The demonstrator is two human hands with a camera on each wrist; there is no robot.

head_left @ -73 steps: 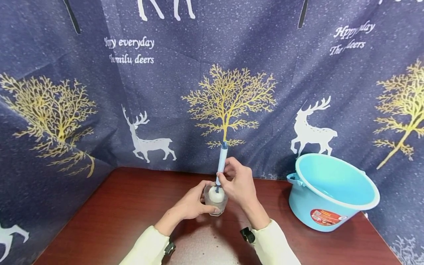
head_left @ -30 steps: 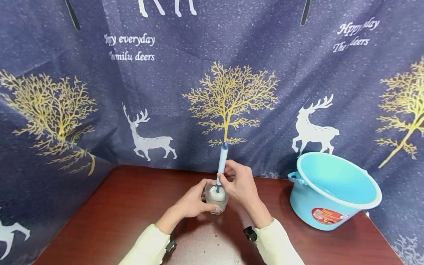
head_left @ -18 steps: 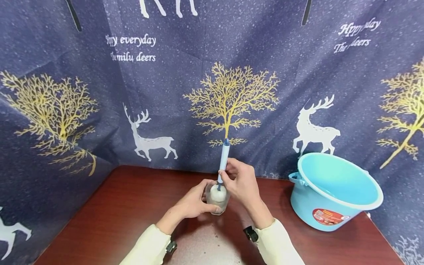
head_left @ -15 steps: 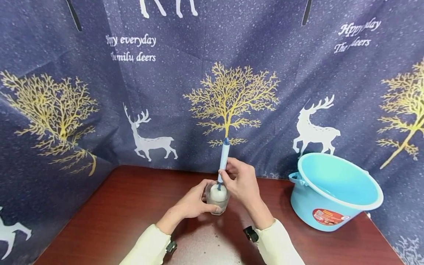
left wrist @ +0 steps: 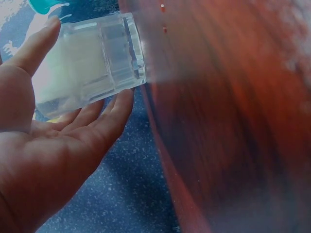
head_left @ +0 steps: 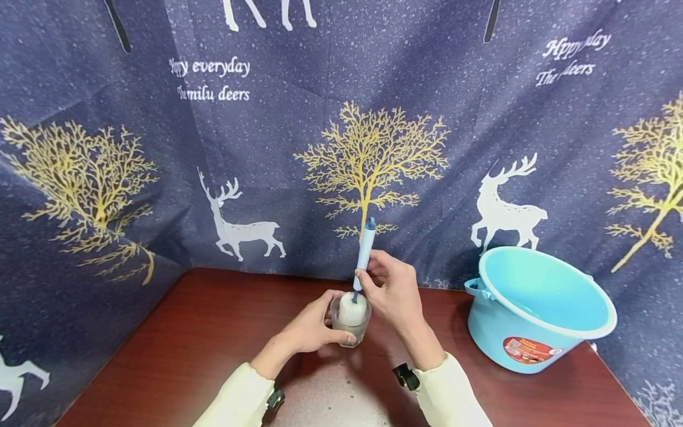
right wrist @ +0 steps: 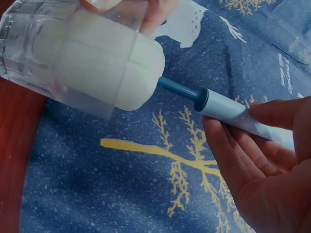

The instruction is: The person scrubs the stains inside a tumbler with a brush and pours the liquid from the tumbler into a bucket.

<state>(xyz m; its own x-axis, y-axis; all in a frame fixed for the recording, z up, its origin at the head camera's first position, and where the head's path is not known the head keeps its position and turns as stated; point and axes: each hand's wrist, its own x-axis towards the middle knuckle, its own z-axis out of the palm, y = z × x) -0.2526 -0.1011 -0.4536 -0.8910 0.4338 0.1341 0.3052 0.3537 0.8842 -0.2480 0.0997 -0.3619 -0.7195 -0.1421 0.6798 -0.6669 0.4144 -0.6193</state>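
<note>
My left hand (head_left: 312,326) is wrapped round a clear glass cup (head_left: 351,335) near the middle of the table, thumb on the near side, fingers behind. In the left wrist view the cup (left wrist: 116,53) lies between thumb and fingers, its thick base close to the tabletop. My right hand (head_left: 392,290) pinches the pale blue handle of a sponge cup brush (head_left: 364,252), which leans a little to the right. The brush's white sponge head (right wrist: 112,60) is inside the cup, its rounded end next to the dark blue stem poking past the rim in the right wrist view.
A light blue bucket (head_left: 488,332) with a red label stands at the right of the reddish-brown table (head_left: 213,332). A dark blue cloth (head_left: 299,237) printed with deer and trees hangs behind the table.
The brush has risen slightly and tilted further right, with the right hand moving along; more of the sponge shows at the rim. The left hand keeps its hold on the cup.
</note>
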